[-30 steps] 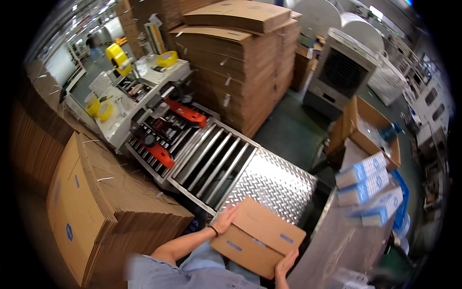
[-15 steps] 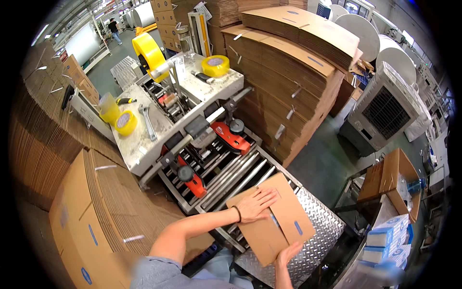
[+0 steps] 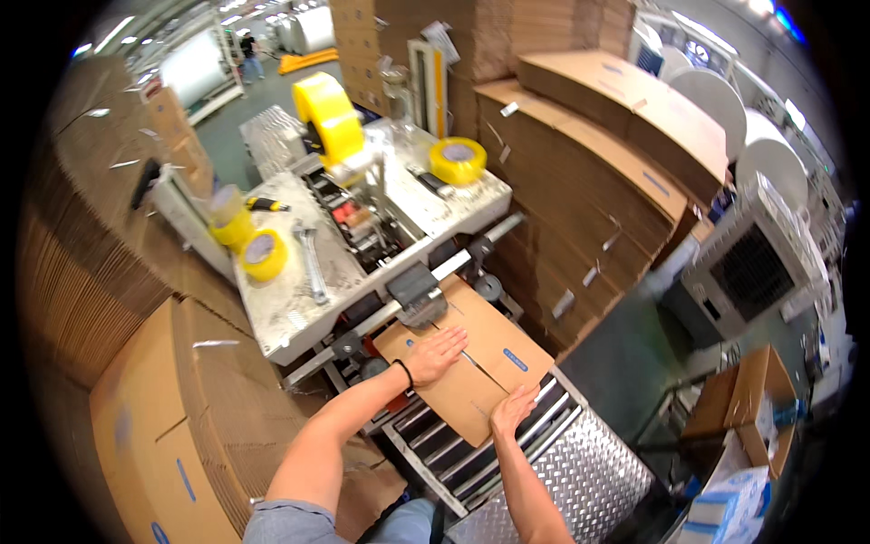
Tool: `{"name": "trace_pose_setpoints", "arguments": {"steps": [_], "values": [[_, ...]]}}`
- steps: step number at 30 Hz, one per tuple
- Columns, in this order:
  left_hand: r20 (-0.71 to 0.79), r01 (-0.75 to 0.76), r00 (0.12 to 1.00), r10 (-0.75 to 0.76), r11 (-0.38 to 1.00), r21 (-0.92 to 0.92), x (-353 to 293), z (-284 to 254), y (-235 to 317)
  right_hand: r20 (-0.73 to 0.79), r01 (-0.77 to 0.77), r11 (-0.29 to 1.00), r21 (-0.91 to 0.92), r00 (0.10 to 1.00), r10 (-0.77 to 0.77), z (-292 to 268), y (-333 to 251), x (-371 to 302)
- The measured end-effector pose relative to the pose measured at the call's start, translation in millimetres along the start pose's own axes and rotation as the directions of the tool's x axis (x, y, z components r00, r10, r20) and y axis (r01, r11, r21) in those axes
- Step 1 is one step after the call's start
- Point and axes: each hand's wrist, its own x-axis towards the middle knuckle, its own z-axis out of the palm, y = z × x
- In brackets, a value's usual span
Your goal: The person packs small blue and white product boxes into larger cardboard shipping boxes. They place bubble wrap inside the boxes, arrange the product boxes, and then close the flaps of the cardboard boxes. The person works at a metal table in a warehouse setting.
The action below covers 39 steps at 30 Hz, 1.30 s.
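A brown cardboard box with its top flaps folded down lies on the roller conveyor. Its far end is under the front of a carton-taping machine. My left hand rests flat on the flaps near the seam, fingers stretched out. Against the near right edge of the box lies my right hand, also with its fingers extended. Above the machine stands a large yellow tape roll.
On the machine's top lie a wrench, a yellow tape roll and another tape roll. Stacked cardboard rises behind, with more flat cartons at left. A treadplate adjoins the rollers. An open carton stands at right.
The box has moved forward off the treadplate, along the rollers and partly under the machine, with both hands on it. The view has shifted somewhat.
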Motion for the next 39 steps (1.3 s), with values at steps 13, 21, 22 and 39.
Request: {"name": "trace_pose_setpoints", "arguments": {"steps": [13, 21, 22, 39], "values": [[-0.156, 0.242, 0.909, -0.388, 0.791, -0.561, -15.9, -150.8, 358.8, 0.449, 0.451, 0.891, 0.044, 0.788, -0.421, -201.1, 198.4, -158.4], [-0.258, 0.503, 0.864, -0.432, 0.758, 0.415, -225.5, -364.5, 447.5, 0.761, 0.471, 0.866, -0.169, 0.62, -0.189, -368.7, 418.6, -244.3], [-0.206, 0.544, 0.836, -0.509, 0.716, 0.437, -241.9, -373.3, 444.2, 0.684, 0.428, 0.892, -0.145, 0.695, -0.222, -367.6, 419.5, -245.8], [-0.54, 0.425, 0.834, 0.117, 0.489, 0.762, -99.9, -528.2, 513.7, 0.185, 0.413, 0.896, 0.163, 0.879, -0.439, -503.5, 273.2, -236.4]]}}
